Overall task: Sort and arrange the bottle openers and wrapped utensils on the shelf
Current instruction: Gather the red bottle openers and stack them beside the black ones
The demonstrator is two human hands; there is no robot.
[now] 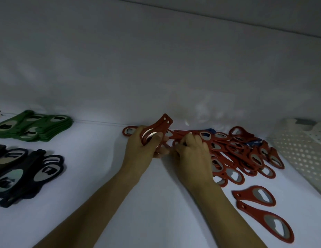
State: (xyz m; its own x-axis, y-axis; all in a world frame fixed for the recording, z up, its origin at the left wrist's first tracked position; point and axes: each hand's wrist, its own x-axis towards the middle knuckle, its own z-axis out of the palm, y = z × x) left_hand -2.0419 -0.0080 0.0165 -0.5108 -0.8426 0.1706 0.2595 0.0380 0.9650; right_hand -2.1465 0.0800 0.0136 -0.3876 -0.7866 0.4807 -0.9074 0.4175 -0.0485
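**Head view.** The left hand (138, 149) is shown with its fingers curled round a held stack (160, 127) of red bottle openers. The stack is lifted off the shelf (102, 185), with the narrow punched ends tilted up toward the back wall (156, 68) and the metal rings caught under the thumb. The right hand (192, 154) is placed just beside the left, knuckles up. Its fingers are curled down onto the left edge of the red pile (242, 151), where one opener's handle appears to be pinched; the fingertips themselves are hidden.

The red pile is spread loosely from the right hand toward the right, with the openers overlapping at many angles. A few blue pieces (210, 130) are partly buried along its far side. A single red opener (128, 131) lies flat behind the left hand, close to the back wall. Two loose red openers (256, 194) lie apart from the pile, to the right of the right forearm, with their wide ends pointing right.

Well to the left of both hands, a green stack (34, 126) is laid near the back wall, and a dark stack (25, 167) is laid in front of it. A white perforated basket (303, 151) stands at the far right, just beyond the red pile.
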